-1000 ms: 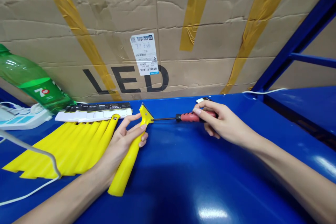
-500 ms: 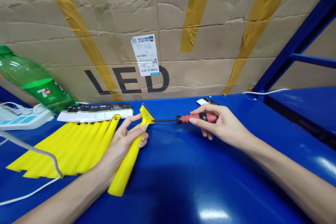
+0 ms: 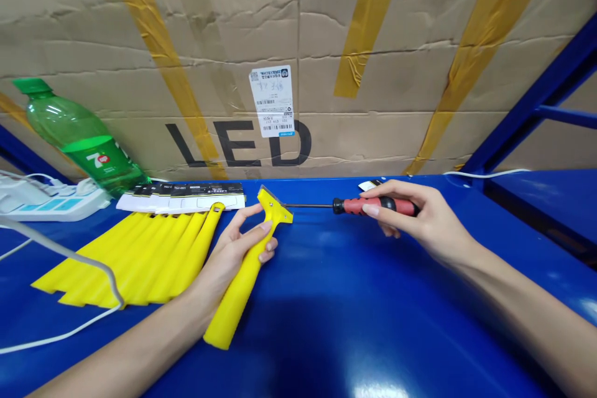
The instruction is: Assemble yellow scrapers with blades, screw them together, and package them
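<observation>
My left hand (image 3: 245, 242) is closed around a yellow scraper (image 3: 242, 286), near its head. The scraper's wide head points up and away, with small screws on its face. In my right hand (image 3: 415, 211) is a red and black screwdriver (image 3: 359, 206), held sideways. Its thin shaft points left, and the tip ends at or just behind the scraper's head; whether it touches, I cannot tell. Several more yellow scraper handles (image 3: 140, 255) lie side by side to the left of my left hand. Black and white printed cards (image 3: 181, 197) lie at their far ends.
A green soda bottle (image 3: 93, 143) leans at the left, behind a white power strip (image 3: 69, 202). A white cable (image 3: 107, 273) crosses over the handles. Behind the blue surface (image 3: 354, 323) stands a large cardboard box (image 3: 373, 130). Another small card (image 3: 369, 185) lies behind my right hand.
The scraper's head has turned to face me more. The screwdriver has shifted from the head's lower right corner to its upper edge. The whole view has moved slightly.
</observation>
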`<state>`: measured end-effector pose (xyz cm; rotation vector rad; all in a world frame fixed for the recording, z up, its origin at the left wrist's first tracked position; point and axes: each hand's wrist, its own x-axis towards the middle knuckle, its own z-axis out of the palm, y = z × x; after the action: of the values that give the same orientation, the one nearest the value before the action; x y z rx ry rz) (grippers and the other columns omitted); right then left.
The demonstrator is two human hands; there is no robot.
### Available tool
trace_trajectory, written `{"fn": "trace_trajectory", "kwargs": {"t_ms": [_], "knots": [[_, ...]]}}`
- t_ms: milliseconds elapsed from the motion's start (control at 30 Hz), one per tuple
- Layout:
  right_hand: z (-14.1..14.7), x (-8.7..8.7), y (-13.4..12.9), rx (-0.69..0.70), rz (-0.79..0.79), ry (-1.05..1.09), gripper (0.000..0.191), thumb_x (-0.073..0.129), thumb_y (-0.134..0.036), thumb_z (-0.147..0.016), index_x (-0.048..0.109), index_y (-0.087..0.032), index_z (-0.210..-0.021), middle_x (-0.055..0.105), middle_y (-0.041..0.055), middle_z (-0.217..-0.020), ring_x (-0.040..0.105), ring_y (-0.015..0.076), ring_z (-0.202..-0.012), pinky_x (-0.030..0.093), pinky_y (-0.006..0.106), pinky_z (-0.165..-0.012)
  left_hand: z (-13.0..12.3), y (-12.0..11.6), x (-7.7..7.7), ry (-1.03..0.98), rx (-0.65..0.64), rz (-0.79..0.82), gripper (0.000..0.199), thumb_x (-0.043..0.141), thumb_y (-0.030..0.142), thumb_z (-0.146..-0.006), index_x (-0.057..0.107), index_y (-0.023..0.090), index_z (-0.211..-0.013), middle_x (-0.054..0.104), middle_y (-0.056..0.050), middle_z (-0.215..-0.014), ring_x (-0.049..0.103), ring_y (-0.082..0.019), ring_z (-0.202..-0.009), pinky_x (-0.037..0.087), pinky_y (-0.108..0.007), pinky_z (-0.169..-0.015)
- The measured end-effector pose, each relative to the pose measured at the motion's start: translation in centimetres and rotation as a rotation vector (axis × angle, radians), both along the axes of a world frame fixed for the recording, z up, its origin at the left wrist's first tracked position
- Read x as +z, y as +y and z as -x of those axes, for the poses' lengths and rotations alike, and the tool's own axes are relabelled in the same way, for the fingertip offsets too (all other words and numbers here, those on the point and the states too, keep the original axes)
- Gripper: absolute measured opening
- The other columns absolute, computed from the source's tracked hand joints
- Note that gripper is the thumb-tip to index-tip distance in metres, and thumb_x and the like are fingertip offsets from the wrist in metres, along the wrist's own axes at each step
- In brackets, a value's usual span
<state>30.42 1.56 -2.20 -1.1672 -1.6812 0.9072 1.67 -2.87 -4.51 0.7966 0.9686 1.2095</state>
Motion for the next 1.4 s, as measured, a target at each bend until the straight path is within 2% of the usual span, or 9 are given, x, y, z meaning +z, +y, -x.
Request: {"fn": "trace_trajectory", "kwargs": {"t_ms": [467,700,867,1000,1100,1200,1300,1333,1400], "knots": [[0.5,0.2,-0.5,-0.015,-0.08,-0.029,0.034,0.08,-0.048,-0.078,0.076,-0.019,-0.095,0.059,-0.0011,-0.056,0.05,0.0128,-0.047,0.04,0.028,-0.045,-0.3,-0.5,0.3,-0.047,-0.065,0.049,0.052,0.082,0.026,-0.081,0.049,0.025,-0.122,0.06,0.002,-0.061,0.051,-0.007,-0.049,0.034,-0.015,-0.051],[0.6,0.0,-0.5,0.007,-0.101,-0.019,0.032,0.084,-0.045,-0.075,0.076,-0.021,-0.095,0.07,0.0042,-0.08,0.057,0.0138,-0.056,0.046,0.029,-0.051,-0.4,-0.3,0.3,-0.182,0.005,0.086,0.052,0.086,0.016,-0.074,0.056,0.025,-0.116,0.065,-0.002,-0.088,0.051,-0.005,-0.055,0.036,-0.017,-0.05],[0.6,0.7,-1.0,-0.029,-0.071,-0.066,0.032,0.074,-0.051,-0.084,0.074,-0.021,-0.096,0.054,-0.002,-0.057,0.042,0.011,-0.045,0.034,0.027,-0.045,-0.5,-0.6,0.7,-0.074,0.018,0.045,0.053,0.087,0.021,-0.073,0.057,0.024,-0.117,0.059,0.003,-0.068,0.052,-0.008,-0.053,0.037,-0.017,-0.051],[-0.2,1.4,-1.0,0.088,-0.081,-0.045,0.035,0.074,-0.045,-0.086,0.065,-0.028,-0.115,0.064,0.0004,-0.075,0.057,0.0168,-0.062,0.044,0.029,-0.055,-0.6,-0.7,1.2,-0.007,0.087,0.028,0.057,0.089,0.023,-0.071,0.059,0.023,-0.119,0.06,0.003,-0.066,0.053,-0.008,-0.054,0.038,-0.018,-0.052],[-0.5,1.3,-0.7,0.186,-0.075,-0.062,0.029,0.074,-0.043,-0.088,0.066,-0.026,-0.11,0.069,0.0037,-0.09,0.065,0.0197,-0.076,0.051,0.031,-0.066,-0.6,-0.8,1.4,0.043,0.104,0.026,0.057,0.088,0.025,-0.073,0.058,0.023,-0.122,0.062,0.002,-0.068,0.052,-0.008,-0.053,0.036,-0.017,-0.051],[0.1,0.9,-0.6,0.146,-0.082,-0.055,0.029,0.065,-0.048,-0.094,0.065,-0.021,-0.105,0.065,0.0013,-0.072,0.063,0.0159,-0.059,0.05,0.029,-0.059,-0.7,-1.0,1.3,0.071,0.096,0.031,0.057,0.086,0.025,-0.076,0.056,0.022,-0.125,0.064,0.001,-0.069,0.053,-0.008,-0.053,0.036,-0.017,-0.051],[0.5,0.7,-0.6,0.073,-0.031,-0.03,0.038,0.052,-0.057,-0.099,0.062,-0.021,-0.105,0.053,-0.0051,-0.057,0.05,0.0103,-0.039,0.038,0.025,-0.041,-0.8,-1.0,1.1,0.071,0.084,0.033,0.059,0.086,0.026,-0.077,0.056,0.022,-0.127,0.063,0.001,-0.067,0.053,-0.009,-0.053,0.037,-0.018,-0.052],[0.5,0.8,-0.6,0.073,-0.017,-0.02,0.04,0.05,-0.059,-0.099,0.061,-0.021,-0.105,0.052,-0.0052,-0.059,0.05,0.0099,-0.038,0.038,0.025,-0.04,-0.8,-0.9,1.1,0.064,0.082,0.031,0.059,0.086,0.026,-0.077,0.056,0.022,-0.127,0.063,0.001,-0.067,0.053,-0.009,-0.053,0.037,-0.018,-0.052],[0.2,1.0,-0.7,0.127,-0.013,-0.001,0.039,0.056,-0.058,-0.097,0.059,-0.023,-0.112,0.06,-0.0022,-0.07,0.06,0.0129,-0.05,0.046,0.027,-0.048,-0.7,-0.8,1.1,0.051,0.087,0.022,0.058,0.086,0.024,-0.076,0.056,0.022,-0.126,0.064,0.001,-0.068,0.053,-0.009,-0.054,0.038,-0.018,-0.053]]}}
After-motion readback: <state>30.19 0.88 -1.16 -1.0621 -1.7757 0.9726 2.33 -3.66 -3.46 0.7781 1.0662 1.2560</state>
